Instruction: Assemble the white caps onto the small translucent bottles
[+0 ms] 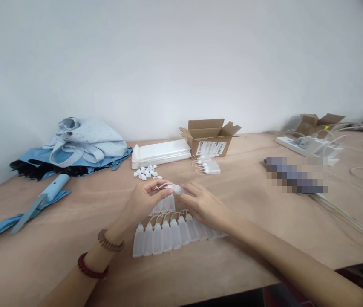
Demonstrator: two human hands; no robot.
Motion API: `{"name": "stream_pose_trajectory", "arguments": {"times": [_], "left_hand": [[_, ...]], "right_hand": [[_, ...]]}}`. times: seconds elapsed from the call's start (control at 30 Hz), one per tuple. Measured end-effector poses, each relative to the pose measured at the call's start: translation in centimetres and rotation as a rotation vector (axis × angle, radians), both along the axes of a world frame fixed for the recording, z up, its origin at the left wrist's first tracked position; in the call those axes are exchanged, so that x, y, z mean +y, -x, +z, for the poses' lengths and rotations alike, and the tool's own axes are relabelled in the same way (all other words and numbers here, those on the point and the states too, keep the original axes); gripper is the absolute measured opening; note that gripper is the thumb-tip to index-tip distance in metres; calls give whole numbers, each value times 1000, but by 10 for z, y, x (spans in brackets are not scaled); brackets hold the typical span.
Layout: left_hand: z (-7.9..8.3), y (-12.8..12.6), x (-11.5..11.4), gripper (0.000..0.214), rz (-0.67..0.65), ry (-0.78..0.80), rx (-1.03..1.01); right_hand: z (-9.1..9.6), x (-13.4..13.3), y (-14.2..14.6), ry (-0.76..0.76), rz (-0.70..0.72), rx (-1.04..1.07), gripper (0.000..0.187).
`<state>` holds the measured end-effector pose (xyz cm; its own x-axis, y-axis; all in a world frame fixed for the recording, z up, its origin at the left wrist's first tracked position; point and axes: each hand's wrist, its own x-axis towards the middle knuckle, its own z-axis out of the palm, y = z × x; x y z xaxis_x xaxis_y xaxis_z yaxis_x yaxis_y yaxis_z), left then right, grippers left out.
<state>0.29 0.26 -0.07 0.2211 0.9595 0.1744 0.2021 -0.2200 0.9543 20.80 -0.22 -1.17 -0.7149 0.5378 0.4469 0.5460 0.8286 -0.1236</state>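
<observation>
Between both hands is a small translucent plastic squeeze bottle (177,189) with a thin tube at its neck. My left hand (146,197) pinches the neck end, where something white shows at the fingertips. My right hand (202,202) is closed round the bottle's body, partly hiding it. Below the hands lies a row of similar bottles (166,236) with bent tubes, its right end covered by my right forearm. A few more bottles (164,205) lie just behind that row, under my left hand. Small white caps (146,172) are heaped beyond my left hand.
Several bottles (211,166) lie before an open cardboard box (211,143). White flat packages (162,153) are stacked beside it. At left are a blue umbrella (53,187) and a pale cloth bag (88,140). At right are a power strip (306,146), cables and a blurred-out object (293,175).
</observation>
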Motion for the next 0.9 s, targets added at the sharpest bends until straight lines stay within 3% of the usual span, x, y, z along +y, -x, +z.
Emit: {"name": "stream_pose_trajectory", "arguments": {"times": [0.3, 0.47, 0.67, 0.9], "left_hand": [[1, 1, -1, 28, 43, 35, 19], [-1, 1, 0, 26, -2, 40, 16], [5, 2, -1, 25, 27, 85, 40], [8, -1, -1, 25, 27, 162, -86]], "right_hand": [[-1, 1, -3, -40, -24, -30, 19], [0, 0, -3, -42, -18, -31, 19], [1, -1, -5, -37, 6, 129, 30], [-1, 1, -4, 54, 34, 291, 34]]}}
